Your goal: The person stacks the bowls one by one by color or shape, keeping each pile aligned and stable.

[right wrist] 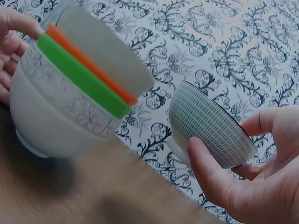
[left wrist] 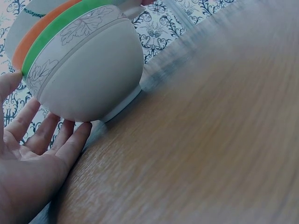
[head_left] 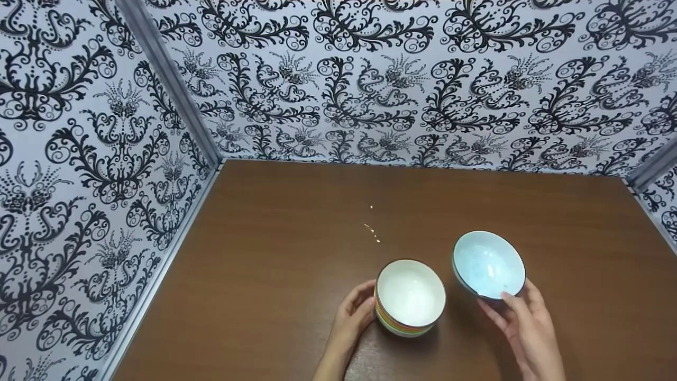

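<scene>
Right hand (head_left: pixel 523 325) is what I check first: its thumb and fingers are curled round the lower rim of the pale blue bowl (head_left: pixel 488 264), which I see tilted and lifted off the counter (head_left: pixel 275 254), just right of the stack of bowls (head_left: pixel 410 298). From the right wrist view the bowl's outside carries a fine dashed grid, and the grip sits only on one edge. My left hand (head_left: pixel 353 313) lies against the stack's left side with fingers nearly straight, touching rather than clasping it.

Biggest worry, as I judge it: the stack. It leans in both wrist views, white bowl lowest with green and orange rims nested above, and a nudge from the blue bowl could tip it or slide it across the smooth counter, since the flat left hand only steadies one side. Next, the blue bowl could slip from its one-edge hold and chip. A few pale specks (head_left: pixel 373 230) lie beyond the stack.

No brand, label or readable writing shows; only leaf drawings on the white bowl.
</scene>
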{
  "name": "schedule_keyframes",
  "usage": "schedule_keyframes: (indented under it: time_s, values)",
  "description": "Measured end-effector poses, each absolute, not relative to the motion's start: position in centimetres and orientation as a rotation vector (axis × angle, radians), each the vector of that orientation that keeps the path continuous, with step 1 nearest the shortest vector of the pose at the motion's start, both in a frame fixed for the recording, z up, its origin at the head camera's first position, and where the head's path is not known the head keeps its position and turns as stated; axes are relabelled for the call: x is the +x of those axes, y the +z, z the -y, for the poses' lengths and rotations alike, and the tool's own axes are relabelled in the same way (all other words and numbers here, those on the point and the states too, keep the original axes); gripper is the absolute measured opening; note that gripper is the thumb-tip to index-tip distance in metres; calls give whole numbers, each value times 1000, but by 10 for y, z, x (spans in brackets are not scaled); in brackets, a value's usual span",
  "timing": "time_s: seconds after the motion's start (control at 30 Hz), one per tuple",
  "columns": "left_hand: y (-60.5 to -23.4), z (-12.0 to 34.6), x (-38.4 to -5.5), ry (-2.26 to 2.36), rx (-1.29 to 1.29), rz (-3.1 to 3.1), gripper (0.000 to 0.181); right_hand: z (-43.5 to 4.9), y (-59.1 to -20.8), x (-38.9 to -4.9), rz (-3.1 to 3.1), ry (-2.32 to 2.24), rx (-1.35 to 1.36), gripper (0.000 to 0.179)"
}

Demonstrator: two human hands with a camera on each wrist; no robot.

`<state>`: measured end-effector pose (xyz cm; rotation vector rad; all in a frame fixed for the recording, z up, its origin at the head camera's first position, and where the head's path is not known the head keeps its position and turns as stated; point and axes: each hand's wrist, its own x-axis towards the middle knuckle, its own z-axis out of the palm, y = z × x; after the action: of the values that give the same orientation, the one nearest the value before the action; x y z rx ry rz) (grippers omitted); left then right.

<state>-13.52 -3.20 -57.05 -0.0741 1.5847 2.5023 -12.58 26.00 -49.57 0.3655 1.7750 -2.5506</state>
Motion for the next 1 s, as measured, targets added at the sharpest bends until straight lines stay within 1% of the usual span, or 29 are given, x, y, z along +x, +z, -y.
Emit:
schedule_keyframes:
  time_s: [0.23,0.43,0.67,1.0]
  values:
    - [-570,32,-137,2509,-65,-1573,49,-254,-485,-123,-1823,-2521,282,46]
    - [-570,32,-137,2519,-41,-1569,49,-247,-480,-121,-1835,-2538,155,38]
    - [-570,32,-136,2520,-23,-1580,47,-243,-478,-118,-1782,-2599,-22,38]
    - [-569,32,-135,2508,-56,-1601,47,-238,-472,-114,-1856,-2531,-33,37]
